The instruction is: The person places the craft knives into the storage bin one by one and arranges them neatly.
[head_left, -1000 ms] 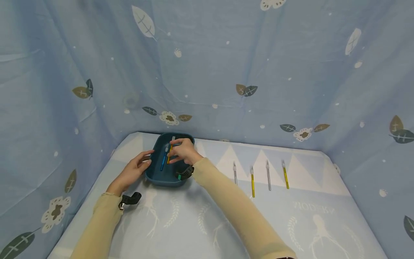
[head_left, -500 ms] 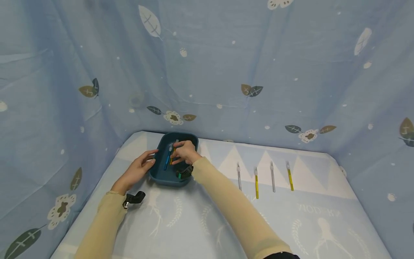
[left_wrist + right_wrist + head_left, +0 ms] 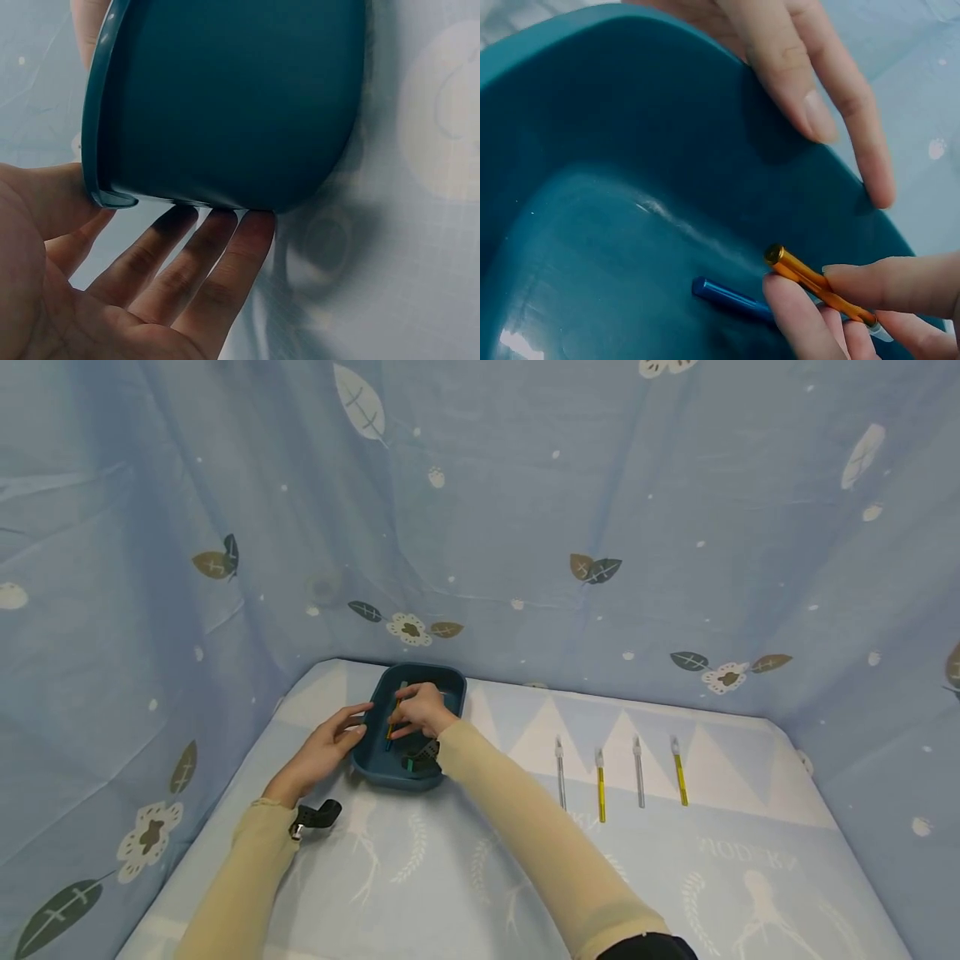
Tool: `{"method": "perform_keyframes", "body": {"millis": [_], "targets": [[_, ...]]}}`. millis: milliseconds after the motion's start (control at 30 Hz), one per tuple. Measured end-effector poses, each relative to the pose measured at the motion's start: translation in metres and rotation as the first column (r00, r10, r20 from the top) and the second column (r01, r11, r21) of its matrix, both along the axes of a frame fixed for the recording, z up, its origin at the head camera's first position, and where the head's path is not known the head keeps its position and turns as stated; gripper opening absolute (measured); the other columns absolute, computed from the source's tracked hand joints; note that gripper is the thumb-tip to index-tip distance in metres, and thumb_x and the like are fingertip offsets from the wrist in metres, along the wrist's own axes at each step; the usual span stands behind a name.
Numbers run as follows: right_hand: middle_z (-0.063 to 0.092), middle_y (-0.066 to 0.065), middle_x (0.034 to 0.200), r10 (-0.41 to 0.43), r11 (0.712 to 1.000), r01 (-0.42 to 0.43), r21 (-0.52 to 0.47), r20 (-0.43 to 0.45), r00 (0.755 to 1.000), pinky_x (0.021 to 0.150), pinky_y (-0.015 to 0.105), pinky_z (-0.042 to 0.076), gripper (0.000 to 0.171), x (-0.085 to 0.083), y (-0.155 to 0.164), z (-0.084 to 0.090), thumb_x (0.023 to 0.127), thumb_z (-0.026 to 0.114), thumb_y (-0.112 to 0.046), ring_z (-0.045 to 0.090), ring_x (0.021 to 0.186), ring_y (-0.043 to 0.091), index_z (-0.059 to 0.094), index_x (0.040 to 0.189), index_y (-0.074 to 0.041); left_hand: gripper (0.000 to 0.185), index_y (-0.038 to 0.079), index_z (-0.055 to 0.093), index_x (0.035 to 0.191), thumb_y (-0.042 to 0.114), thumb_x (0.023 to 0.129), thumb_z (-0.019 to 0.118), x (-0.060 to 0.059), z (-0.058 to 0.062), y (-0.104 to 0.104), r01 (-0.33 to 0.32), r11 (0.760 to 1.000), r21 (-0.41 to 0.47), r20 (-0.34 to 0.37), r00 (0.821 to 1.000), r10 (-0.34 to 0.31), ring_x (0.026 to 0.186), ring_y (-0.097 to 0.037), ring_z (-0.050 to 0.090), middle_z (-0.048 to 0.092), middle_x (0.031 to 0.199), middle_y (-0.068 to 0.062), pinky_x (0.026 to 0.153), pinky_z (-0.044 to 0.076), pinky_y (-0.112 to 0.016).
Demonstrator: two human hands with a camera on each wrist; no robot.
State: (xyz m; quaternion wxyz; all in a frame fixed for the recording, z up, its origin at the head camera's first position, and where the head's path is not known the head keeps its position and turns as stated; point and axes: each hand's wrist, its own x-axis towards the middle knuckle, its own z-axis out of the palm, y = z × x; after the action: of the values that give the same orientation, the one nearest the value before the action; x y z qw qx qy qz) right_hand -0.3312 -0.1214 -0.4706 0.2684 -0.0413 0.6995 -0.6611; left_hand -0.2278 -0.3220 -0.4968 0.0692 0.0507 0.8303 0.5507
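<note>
A pale blue and white table, laid out before us.
On the printed table [image 3: 450, 893], we find a dark teal bin [image 3: 390, 770] near the far left corner; well to its right we count four slim tools, well apart from one another in a row, blade ends pointing away from us: from the left, a first silver tool [image 3: 561, 781], a first yellow tool [image 3: 602, 793], a second silver tool [image 3: 639, 777] and a second yellow tool [image 3: 680, 777].

Shiny orange pen-shaped tool [image 3: 801, 274], tilted, pinched by right hand [image 3: 422, 710]; blue pen-shaped tool [image 3: 733, 298] lies near, inside teal tray [image 3: 630, 112].
</note>
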Motion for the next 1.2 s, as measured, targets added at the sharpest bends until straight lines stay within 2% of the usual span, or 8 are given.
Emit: {"method": "perform_keyframes", "body": {"millis": [100, 333, 500, 700, 933, 1200], "targets": [[0.075, 0.024, 0.103, -0.003, 1.0, 0.003, 0.003, 0.008, 1.0, 0.08, 0.051, 0.065, 0.054, 0.0, -0.001, 0.0, 0.093, 0.072, 0.02, 0.08, 0.096, 0.04, 0.063, 0.146, 0.007, 0.057, 0.015, 0.032, 0.174, 0.023, 0.12, 0.049, -0.001, -0.001, 0.001, 0.002, 1.0, 0.005, 0.006, 1.0, -0.002, 0.154, -0.055, 0.035, 0.033, 0.171, -0.029, 0.12, 0.03, -0.074], [0.073, 0.031, 0.118, 0.027, 1.0, -0.027, -0.016, 0.0, 1.0, 0.078, 0.045, 0.066, 0.055, 0.002, 0.0, 0.001, 0.096, 0.069, 0.02, 0.078, 0.102, 0.042, 0.059, 0.148, 0.009, 0.057, 0.014, 0.031, 0.174, 0.024, 0.12, 0.049, -0.003, 0.0, 0.004, 0.016, 1.0, -0.005, -0.002, 1.0, -0.016, 0.154, -0.056, 0.034, 0.032, 0.171, -0.029, 0.119, 0.031, -0.074], [0.074, 0.032, 0.113, 0.024, 0.999, -0.024, -0.038, 0.002, 1.0, 0.083, 0.049, 0.065, 0.053, 0.003, 0.0, 0.0, 0.095, 0.067, 0.021, 0.076, 0.107, 0.047, 0.06, 0.147, 0.008, 0.059, 0.013, 0.029, 0.174, 0.023, 0.12, 0.05, -0.001, 0.001, 0.005, 0.019, 1.0, 0.003, -0.003, 1.0, -0.019, 0.154, -0.057, 0.034, 0.031, 0.171, -0.031, 0.118, 0.031, -0.075], [0.076, 0.029, 0.104, 0.023, 0.999, -0.023, -0.037, -0.002, 1.0, 0.084, 0.051, 0.065, 0.054, 0.003, 0.001, 0.002, 0.094, 0.066, 0.022, 0.077, 0.106, 0.046, 0.063, 0.146, 0.006, 0.059, 0.012, 0.03, 0.174, 0.023, 0.12, 0.051, 0.0, 0.002, 0.006, 0.015, 1.0, 0.011, -0.001, 1.0, -0.015, 0.154, -0.056, 0.035, 0.032, 0.171, -0.031, 0.119, 0.031, -0.074], [0.077, 0.025, 0.101, 0.051, 0.998, -0.052, -0.043, -0.022, 0.998, 0.085, 0.05, 0.065, 0.055, 0.001, 0.005, 0.016, 0.097, 0.066, 0.019, 0.076, 0.109, 0.046, 0.062, 0.149, 0.004, 0.058, 0.011, 0.031, 0.173, 0.018, 0.119, 0.05, -0.002, -0.002, 0.002, 0.001, 1.0, 0.006, -0.01, 1.0, -0.001, 0.153, -0.057, 0.037, 0.032, 0.17, -0.032, 0.119, 0.031, -0.073], [0.077, 0.027, 0.111, 0.063, 0.996, -0.064, -0.065, -0.016, 0.998, 0.092, 0.053, 0.062, 0.054, 0.001, 0.011, 0.036, 0.098, 0.069, 0.015, 0.071, 0.119, 0.049, 0.062, 0.15, 0.003, 0.058, 0.012, 0.031, 0.174, 0.019, 0.119, 0.051, -0.001, 0.0, 0.0, -0.017, 1.0, 0.0, -0.005, 1.0, 0.017, 0.153, -0.057, 0.036, 0.031, 0.17, -0.032, 0.119, 0.031, -0.074]]}}
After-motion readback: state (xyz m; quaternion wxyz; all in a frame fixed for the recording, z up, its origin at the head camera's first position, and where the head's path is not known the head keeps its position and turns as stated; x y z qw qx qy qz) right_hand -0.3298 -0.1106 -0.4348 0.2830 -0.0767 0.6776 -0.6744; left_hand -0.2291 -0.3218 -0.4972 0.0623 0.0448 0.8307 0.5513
